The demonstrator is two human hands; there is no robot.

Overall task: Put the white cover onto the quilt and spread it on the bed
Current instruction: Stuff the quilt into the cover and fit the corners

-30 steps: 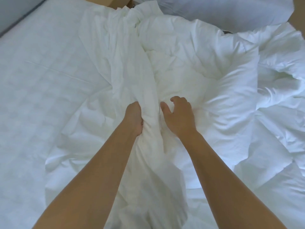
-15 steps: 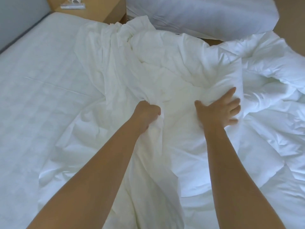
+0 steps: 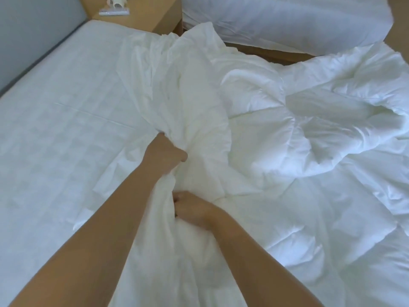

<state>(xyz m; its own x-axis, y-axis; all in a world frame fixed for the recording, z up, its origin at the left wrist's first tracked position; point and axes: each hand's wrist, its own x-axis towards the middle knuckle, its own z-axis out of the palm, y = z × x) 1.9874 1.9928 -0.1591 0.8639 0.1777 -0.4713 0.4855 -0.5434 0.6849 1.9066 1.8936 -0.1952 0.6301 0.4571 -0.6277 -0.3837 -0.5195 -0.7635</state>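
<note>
The white cover (image 3: pixel 159 85) lies bunched in 1 long ridge down the middle of the bed (image 3: pixel 55 140). Its long axis runs from the far edge near the pillow (image 3: pixel 287 23) back toward the person, and loose cloth fans out to the left over the bare mattress. The quilt (image 3: pixel 321 173) lies crumpled to the right of that ridge and touches it along its length. Both are white, so near the hands I cannot tell where one ends and the other begins.

The left hand (image 3: pixel 164 155) is the farther out. Its fingers are curled tight round a gathered fold of the white cover, about midway along the ridge. The right hand (image 3: pixel 194 208) sits nearer the body, just below and to the right of the left. Its fingers (image 3: pixel 178 197) are curled and pinch cloth at the ridge's edge, though I cannot tell whether quilt is caught in the pinch too.

The bare bulk of the quilt lies to the right of both hands and beyond them. The cover would therefore have to travel rightward and away, along its own axis. The right hand is the nearer to the quilt, while the left holds the gather that feeds it. I judge most of the covering not yet done.
</note>
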